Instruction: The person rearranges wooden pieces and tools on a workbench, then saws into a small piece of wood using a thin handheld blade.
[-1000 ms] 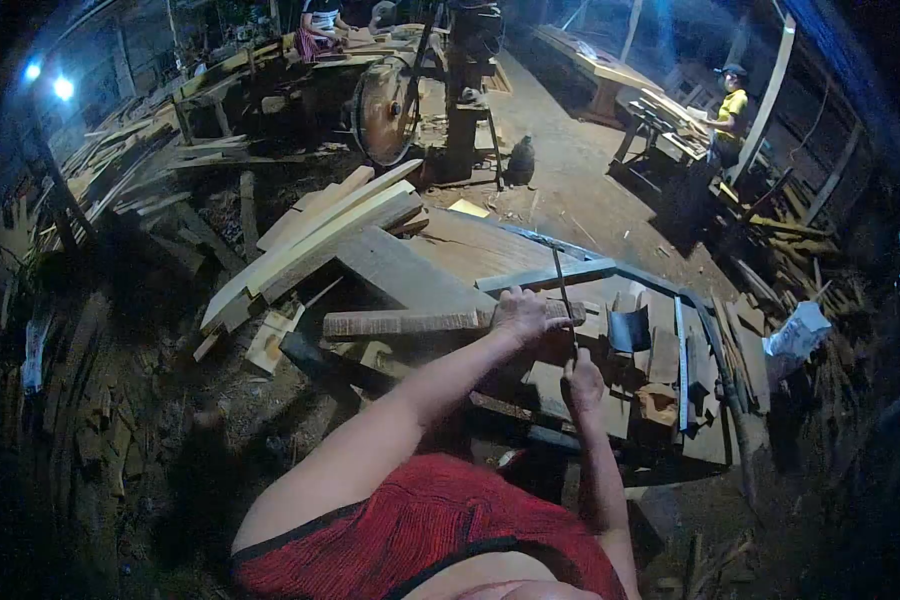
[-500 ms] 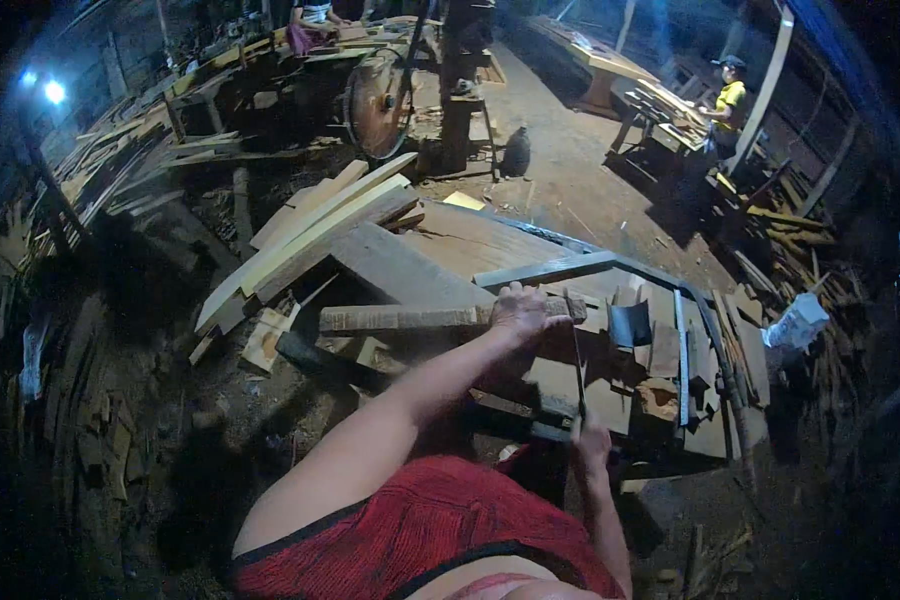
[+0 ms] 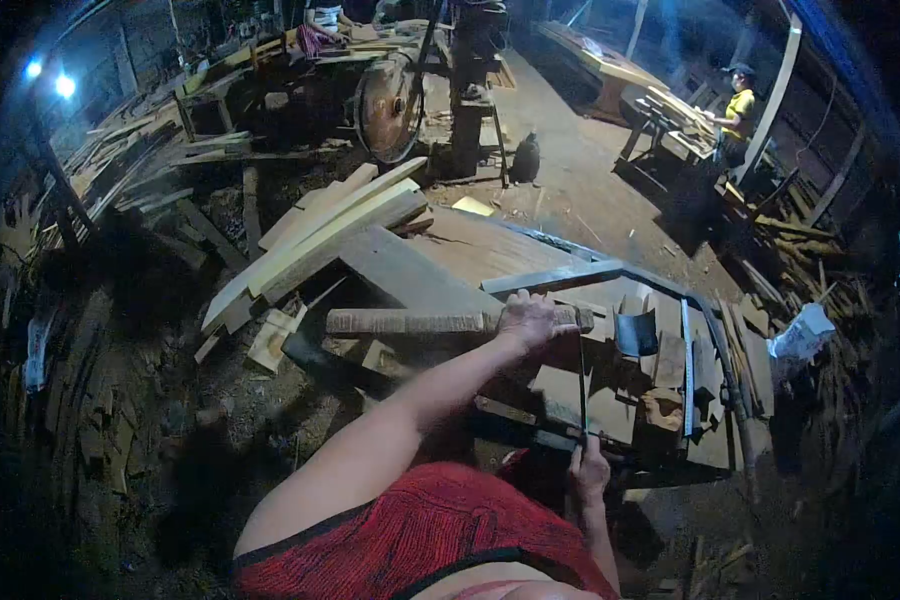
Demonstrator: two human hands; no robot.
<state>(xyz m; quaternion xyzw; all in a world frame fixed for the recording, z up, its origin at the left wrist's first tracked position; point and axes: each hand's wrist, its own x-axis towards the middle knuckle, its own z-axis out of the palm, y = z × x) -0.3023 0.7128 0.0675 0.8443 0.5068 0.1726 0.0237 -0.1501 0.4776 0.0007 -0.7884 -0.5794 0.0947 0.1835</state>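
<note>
Altogether two hands (image 3: 526, 320) (image 3: 591, 470), one beam (image 3: 405, 322), one tool (image 3: 583, 385)

you can read no word, label, brand, number or sign on anything in view. on the long, squared, light-brown wooden bar (image 3: 405, 321) you get crosswise lines on the near face, but no letters or figures among them. the narrow, straight, pale-blue strip (image 3: 688, 370) on your right is too small for you to tell whether it bears a scale. on the crumpled, whitish, sheet-like wrapping (image 3: 802, 333) farther right you can make out no print, and on the large, round, rusty-brown metal disc (image 3: 390, 108) ahead you can pick out no lettering.
</note>
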